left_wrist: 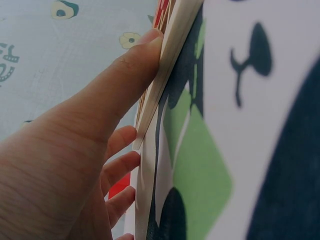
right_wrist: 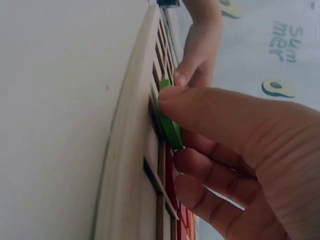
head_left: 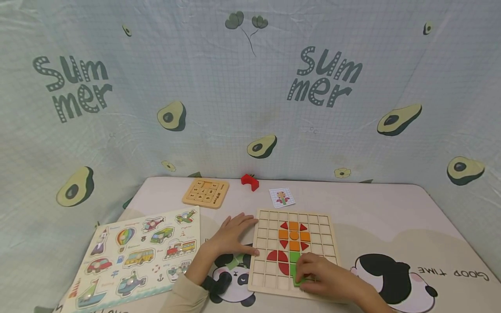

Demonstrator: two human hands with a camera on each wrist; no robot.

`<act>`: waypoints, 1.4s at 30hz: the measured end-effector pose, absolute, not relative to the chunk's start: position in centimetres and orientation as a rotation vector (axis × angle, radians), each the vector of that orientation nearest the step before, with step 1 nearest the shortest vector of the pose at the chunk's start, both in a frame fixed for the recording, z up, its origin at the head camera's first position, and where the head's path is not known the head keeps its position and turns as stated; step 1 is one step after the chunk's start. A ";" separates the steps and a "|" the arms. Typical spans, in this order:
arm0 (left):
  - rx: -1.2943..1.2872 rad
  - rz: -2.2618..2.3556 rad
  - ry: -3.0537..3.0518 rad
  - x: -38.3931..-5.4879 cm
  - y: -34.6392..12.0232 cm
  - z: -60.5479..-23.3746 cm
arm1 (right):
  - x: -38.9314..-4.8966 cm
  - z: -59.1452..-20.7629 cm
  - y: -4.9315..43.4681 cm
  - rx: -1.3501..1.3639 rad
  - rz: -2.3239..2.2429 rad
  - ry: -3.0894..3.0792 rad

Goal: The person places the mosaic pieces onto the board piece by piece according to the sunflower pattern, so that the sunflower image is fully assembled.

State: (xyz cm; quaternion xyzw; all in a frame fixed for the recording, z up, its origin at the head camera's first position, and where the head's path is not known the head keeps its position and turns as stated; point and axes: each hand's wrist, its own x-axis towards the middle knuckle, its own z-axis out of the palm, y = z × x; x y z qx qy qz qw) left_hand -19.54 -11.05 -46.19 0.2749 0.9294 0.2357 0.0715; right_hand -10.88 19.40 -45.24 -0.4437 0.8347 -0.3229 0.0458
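Observation:
A wooden grid board [head_left: 260,280] lies in front of me. Orange squares [head_left: 294,225], an orange disc [head_left: 294,235] and red triangles [head_left: 284,225] form a flower on it. Below come rounded red pieces [head_left: 284,256] and green squares [head_left: 295,257] in a column. My right hand [head_left: 326,276] pinches a green tile [right_wrist: 170,122] between thumb and fingers, tilted at the grid in the right wrist view; the hand hides the lower right cells. With fingers spread, my left hand [head_left: 231,237] touches the board's left edge, its thumb [left_wrist: 142,55] on the rim.
A small picture card [head_left: 282,198] with a flower pattern lies behind the board. A red block [head_left: 250,182] and a wooden number slide puzzle [head_left: 205,193] are at the back. At the left is a vehicle puzzle board [head_left: 156,256]. A printed curtain [head_left: 219,87] hangs behind the table.

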 end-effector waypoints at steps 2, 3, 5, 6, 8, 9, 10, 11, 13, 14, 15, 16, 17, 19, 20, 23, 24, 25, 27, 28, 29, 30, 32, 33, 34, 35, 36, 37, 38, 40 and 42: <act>0.826 0.705 2.797 -19.6 -11.1 -46.2 | -10.8 -45.3 19.2 -1.326 -0.992 2.558; 0.825 0.705 2.797 -19.6 -11.1 -46.2 | -10.7 -45.3 19.2 -1.309 -0.996 2.560; 0.826 0.703 2.797 -19.6 -11.1 -46.2 | -10.6 -45.3 19.0 -1.279 -0.991 2.559; 0.826 0.706 2.797 -19.6 -11.1 -46.2 | -10.6 -45.3 18.9 -1.267 -0.983 2.560; 0.828 0.711 2.795 -19.6 -11.1 -46.3 | -10.5 -45.2 18.9 -1.252 -0.974 2.561; 0.828 0.712 2.795 -19.6 -11.1 -46.3 | -10.5 -45.2 18.8 -1.247 -0.967 2.560; 0.829 0.714 2.794 -19.6 -11.1 -46.3 | -10.6 -45.2 18.8 -1.246 -0.960 2.558; 0.830 0.715 2.795 -19.6 -11.1 -46.3 | -10.6 -45.2 18.8 -1.244 -0.955 2.556; 0.830 0.713 2.797 -19.6 -11.2 -46.4 | -10.6 -45.1 18.8 -1.243 -0.951 2.543; 0.830 0.712 2.798 -19.6 -11.2 -46.4 | -10.7 -45.1 18.8 -1.242 -0.949 2.534; 0.829 0.709 2.799 -19.6 -11.2 -46.4 | -10.7 -45.1 18.8 -1.243 -0.947 2.527; 0.830 0.708 2.800 -19.6 -11.2 -46.4 | -10.7 -45.1 18.8 -1.242 -0.947 2.520; 0.829 0.705 2.801 -19.6 -11.2 -46.4 | -10.7 -45.1 18.7 -1.240 -0.945 2.518; 0.826 0.700 2.801 -19.7 -11.2 -46.4 | -10.8 -45.1 18.7 -1.232 -0.941 2.521; 0.827 0.699 2.802 -19.7 -11.1 -46.4 | -10.8 -45.1 18.7 -1.230 -0.939 2.529; 0.824 0.691 2.804 -19.6 -11.1 -46.4 | -10.8 -45.2 18.7 -1.221 -0.934 2.555; 0.827 0.692 2.804 -19.6 -11.1 -46.4 | -10.7 -45.2 18.7 -1.215 -0.932 2.562; 0.825 0.689 2.805 -19.6 -11.1 -46.4 | -10.7 -45.2 18.7 -1.208 -0.931 2.569; 0.822 0.684 2.805 -19.6 -11.1 -46.3 | -10.7 -45.1 18.7 -1.185 -0.930 2.568; 0.821 0.685 2.805 -19.6 -11.0 -46.3 | -10.7 -45.1 18.6 -1.169 -0.928 2.568; 0.818 0.683 2.804 -19.6 -11.0 -46.3 | -10.7 -45.1 18.6 -1.158 -0.925 2.567; 0.815 0.687 2.802 -19.5 -11.0 -46.3 | -10.6 -45.1 18.6 -1.145 -0.920 2.563; 0.809 0.688 2.800 -19.5 -11.0 -46.4 | -10.7 -45.1 18.6 -1.131 -0.912 2.552; 0.807 0.690 2.799 -19.5 -11.0 -46.4 | -10.6 -45.1 18.6 -1.128 -0.906 2.550; 0.807 0.690 2.799 -19.5 -11.0 -46.4 | -10.6 -45.1 18.6 -1.128 -0.901 2.549; 0.807 0.687 2.800 -19.5 -11.0 -46.4 | -10.6 -45.1 18.5 -1.127 -0.899 2.545; 0.807 0.682 2.801 -19.5 -11.0 -46.4 | -10.6 -45.1 18.5 -1.120 -0.899 2.540; 0.807 0.677 2.804 -19.5 -11.0 -46.4 | -10.6 -45.0 18.4 -1.116 -0.900 2.536; 0.807 0.672 2.805 -19.5 -11.0 -46.4 | -10.6 -45.0 18.4 -1.109 -0.903 2.532; 0.815 0.668 2.805 -19.5 -11.0 -46.3 | -10.6 -45.0 18.4 -1.105 -0.909 2.526; 0.817 0.675 2.801 -19.6 -11.0 -46.3 | -10.6 -45.0 18.5 -1.113 -0.917 2.521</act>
